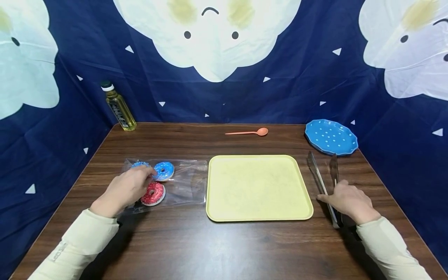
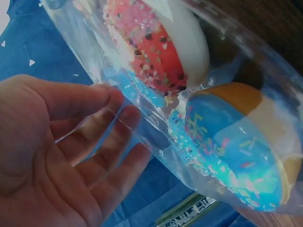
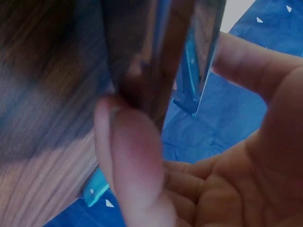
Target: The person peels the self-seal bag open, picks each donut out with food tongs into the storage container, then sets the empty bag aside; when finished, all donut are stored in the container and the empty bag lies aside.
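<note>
My left hand (image 1: 127,188) is over a clear plastic bag (image 1: 190,186) on the left of the table. In the left wrist view its thumb and fingertips pinch the edge of the bag. Inside lie a red doughnut (image 1: 160,191), a blue doughnut (image 1: 168,174) and another blue doughnut (image 1: 140,164), partly hidden by the hand. Over on the right, my right hand (image 1: 351,200) grips metal tongs (image 1: 319,177), whose arms are spread apart. Thumb and fingers lie on opposite sides of the tongs in the right wrist view.
A yellow tray (image 1: 259,188) lies mid-table between the hands. Behind it is an orange spoon (image 1: 261,132). A blue dotted plate (image 1: 330,138) sits at the back right, and an oil bottle (image 1: 120,111) stands at the back left. Blue cloth surrounds the table.
</note>
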The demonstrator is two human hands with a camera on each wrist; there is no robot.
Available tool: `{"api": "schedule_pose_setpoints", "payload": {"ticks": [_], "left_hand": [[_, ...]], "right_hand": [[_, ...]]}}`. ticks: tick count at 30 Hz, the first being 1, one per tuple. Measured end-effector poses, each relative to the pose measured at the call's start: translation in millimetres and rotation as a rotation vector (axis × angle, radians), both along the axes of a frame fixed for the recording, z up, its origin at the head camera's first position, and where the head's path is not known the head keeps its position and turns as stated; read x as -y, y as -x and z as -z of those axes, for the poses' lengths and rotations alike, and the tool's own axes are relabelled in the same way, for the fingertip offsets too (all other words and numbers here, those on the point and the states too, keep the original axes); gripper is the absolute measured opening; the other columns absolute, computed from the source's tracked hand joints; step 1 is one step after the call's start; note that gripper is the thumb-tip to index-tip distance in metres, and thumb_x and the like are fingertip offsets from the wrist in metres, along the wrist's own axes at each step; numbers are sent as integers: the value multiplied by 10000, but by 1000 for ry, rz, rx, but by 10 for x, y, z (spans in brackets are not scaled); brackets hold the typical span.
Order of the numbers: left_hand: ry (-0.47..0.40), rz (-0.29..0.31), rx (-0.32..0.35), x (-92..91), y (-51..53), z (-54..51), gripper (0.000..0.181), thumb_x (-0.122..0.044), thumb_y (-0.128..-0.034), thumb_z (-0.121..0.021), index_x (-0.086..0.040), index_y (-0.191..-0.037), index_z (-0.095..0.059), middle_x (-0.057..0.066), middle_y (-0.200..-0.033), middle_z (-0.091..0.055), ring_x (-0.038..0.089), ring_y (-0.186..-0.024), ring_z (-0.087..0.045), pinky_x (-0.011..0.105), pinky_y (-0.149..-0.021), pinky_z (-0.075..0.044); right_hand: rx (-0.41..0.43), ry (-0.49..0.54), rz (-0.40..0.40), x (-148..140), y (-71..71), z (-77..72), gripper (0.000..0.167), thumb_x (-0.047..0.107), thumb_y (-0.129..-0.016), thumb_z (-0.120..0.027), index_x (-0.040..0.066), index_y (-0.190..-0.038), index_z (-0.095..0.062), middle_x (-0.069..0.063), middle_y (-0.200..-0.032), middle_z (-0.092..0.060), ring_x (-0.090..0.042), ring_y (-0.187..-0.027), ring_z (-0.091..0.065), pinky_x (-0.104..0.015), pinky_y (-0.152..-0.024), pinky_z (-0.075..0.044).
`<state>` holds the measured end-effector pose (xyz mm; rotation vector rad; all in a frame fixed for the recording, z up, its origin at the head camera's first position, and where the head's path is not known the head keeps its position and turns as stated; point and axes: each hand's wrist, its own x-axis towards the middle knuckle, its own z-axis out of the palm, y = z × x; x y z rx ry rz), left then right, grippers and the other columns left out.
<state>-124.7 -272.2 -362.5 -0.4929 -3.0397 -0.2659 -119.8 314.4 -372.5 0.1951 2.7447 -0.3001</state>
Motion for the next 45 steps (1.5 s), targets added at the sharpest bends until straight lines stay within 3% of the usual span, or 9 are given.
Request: {"api": "schedule_pose_setpoints", "payload": {"ticks": [5, 8, 12, 19, 25, 28, 33, 38, 45], "left_hand": [[12, 34, -23, 4, -6, 0, 147, -21, -888, -706, -45, -1024, -759, 93, -991, -673, 282, -920, -648, 510, -746, -552], [8, 40, -28, 19, -7, 4, 93, -70, -904, -725, -79, -980, -778, 51, -941, -656, 238, -855, -632, 492, -699, -554], [5, 29, -27, 29, -3, 11, 60, -117, -912, -737, -113, -947, -787, 29, -926, -656, 210, -824, -627, 484, -653, -549], [-20, -15, -9, 43, 20, -9, 47, -141, -903, -753, -126, -942, -774, 40, -963, -684, 235, -851, -644, 503, -666, -542], [-74, -6, -12, 75, 40, -15, 36, -173, -917, -759, -143, -897, -758, 6, -934, -683, 250, -875, -665, 515, -694, -537], [-92, -4, -7, 88, 48, -24, 39, -176, -929, -747, -145, -907, -758, 3, -916, -686, 239, -850, -664, 506, -679, -534], [-107, 2, -2, 102, 50, -34, 43, -177, -937, -735, -144, -934, -762, 27, -910, -709, 246, -832, -671, 507, -669, -532], [-110, -4, -6, 109, 38, -30, 44, -184, -940, -731, -160, -933, -767, 14, -907, -715, 237, -838, -672, 497, -680, -529], [-94, -5, -21, 107, 22, -37, 113, -182, -952, -717, -125, -1023, -784, 71, -983, -733, 286, -906, -689, 525, -716, -542]], "right_hand": [[5, 23, -38, -41, -3, 1, 764, 682, -849, -646, -76, -883, -558, -198, -792, -548, -351, -689, -573, -448, -547, -454], [-10, 41, -41, -43, -20, 13, 598, 632, -867, -657, 66, -720, -536, -89, -727, -472, -267, -627, -505, -386, -514, -411], [-45, 61, -31, -48, -46, 30, 546, 571, -882, -668, 88, -691, -500, -62, -688, -447, -249, -593, -485, -376, -496, -397], [-178, 51, -48, -45, -36, 0, 561, 480, -906, -664, -57, -864, -505, -190, -720, -564, -357, -622, -576, -503, -520, -452], [-432, 114, -129, 33, 7, 47, 610, 408, -956, -667, -154, -1135, -514, -210, -749, -618, -403, -647, -622, -556, -540, -462], [-565, 173, -187, 83, 40, 78, 607, 346, -993, -651, -137, -1320, -485, -278, -927, -648, -454, -795, -640, -604, -630, -471], [-711, 286, -268, 193, 104, 113, 489, 269, -1012, -641, -27, -1381, -513, -260, -1087, -626, -431, -945, -607, -618, -742, -448], [-705, 317, -329, 333, 179, 100, 511, 284, -1020, -629, -2, -1422, -497, -269, -1252, -597, -452, -1097, -584, -638, -844, -437], [-607, 325, -373, 572, 292, 86, 573, 316, -995, -666, -43, -1415, -516, -274, -1327, -586, -453, -1167, -582, -610, -915, -453]]}}
